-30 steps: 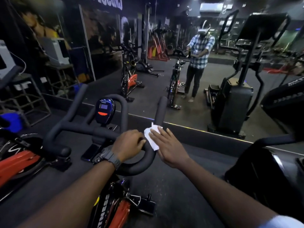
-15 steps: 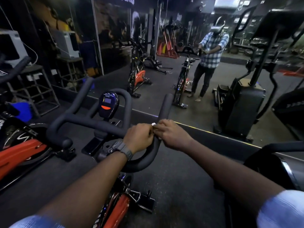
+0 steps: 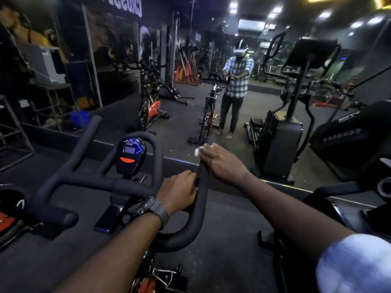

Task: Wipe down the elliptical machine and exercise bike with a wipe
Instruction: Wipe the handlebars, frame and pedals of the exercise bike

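right hand (image 3: 222,163) wrapped round the wipe (image 3: 197,151) near the tip of the bike's handlebar (image 3: 196,216), left hand (image 3: 177,192) gripping the bar lower down, console (image 3: 130,156) left of both

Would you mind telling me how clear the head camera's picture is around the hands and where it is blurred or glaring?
Head view: dim gym; the left hand on the handlebar is fairly sharp, the right hand with the wipe slightly smeared; the pale sleeve is blurred; ceiling lights glare; wide-angle bending at the edges.
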Demonstrator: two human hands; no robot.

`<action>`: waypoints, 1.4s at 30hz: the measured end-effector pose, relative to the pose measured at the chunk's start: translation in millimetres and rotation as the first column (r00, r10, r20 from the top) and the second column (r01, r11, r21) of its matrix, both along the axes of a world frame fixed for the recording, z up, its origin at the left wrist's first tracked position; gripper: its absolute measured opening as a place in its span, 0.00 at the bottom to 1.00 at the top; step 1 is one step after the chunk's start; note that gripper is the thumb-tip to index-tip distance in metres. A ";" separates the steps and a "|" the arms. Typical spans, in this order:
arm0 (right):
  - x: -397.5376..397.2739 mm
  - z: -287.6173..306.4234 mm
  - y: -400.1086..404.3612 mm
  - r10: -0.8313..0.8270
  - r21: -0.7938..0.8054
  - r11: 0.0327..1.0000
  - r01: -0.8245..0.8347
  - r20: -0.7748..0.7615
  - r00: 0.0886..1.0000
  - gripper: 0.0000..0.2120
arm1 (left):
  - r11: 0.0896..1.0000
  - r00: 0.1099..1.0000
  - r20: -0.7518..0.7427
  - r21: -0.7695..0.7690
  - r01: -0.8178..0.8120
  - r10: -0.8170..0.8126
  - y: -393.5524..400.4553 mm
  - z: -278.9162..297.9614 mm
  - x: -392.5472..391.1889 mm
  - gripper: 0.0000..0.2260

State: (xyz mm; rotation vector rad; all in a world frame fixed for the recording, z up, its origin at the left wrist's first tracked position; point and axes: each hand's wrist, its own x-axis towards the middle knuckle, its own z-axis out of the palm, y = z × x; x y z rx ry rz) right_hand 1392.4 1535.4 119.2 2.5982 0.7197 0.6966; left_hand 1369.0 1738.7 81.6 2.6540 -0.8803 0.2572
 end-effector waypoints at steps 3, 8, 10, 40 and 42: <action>9.3 5.6 8.1 -0.116 0.060 0.991 0.118 -0.043 0.992 0.23 | 0.999 0.999 0.031 0.018 0.042 -0.043 -0.2 0.7 0.1 0.19; -20.6 -19.4 14.1 0.049 0.016 0.999 -0.047 -0.157 0.986 0.26 | 0.994 0.993 0.054 -0.020 0.105 -0.104 1.9 5.0 4.2 0.12; -17.1 -10.1 7.0 0.091 -0.054 0.994 -0.096 -0.092 0.992 0.24 | 0.994 0.993 0.029 -0.001 0.110 -0.110 3.8 4.2 8.4 0.16; 22.6 31.4 -14.5 0.073 0.107 0.991 -0.078 0.055 0.996 0.18 | 0.997 0.997 -0.029 -0.004 0.072 -0.072 -5.7 14.2 4.7 0.28; 35.0 39.1 -12.3 -0.054 0.207 0.978 0.035 0.083 0.995 0.16 | 0.998 0.996 -0.051 0.002 0.068 -0.068 -6.2 15.6 5.1 0.28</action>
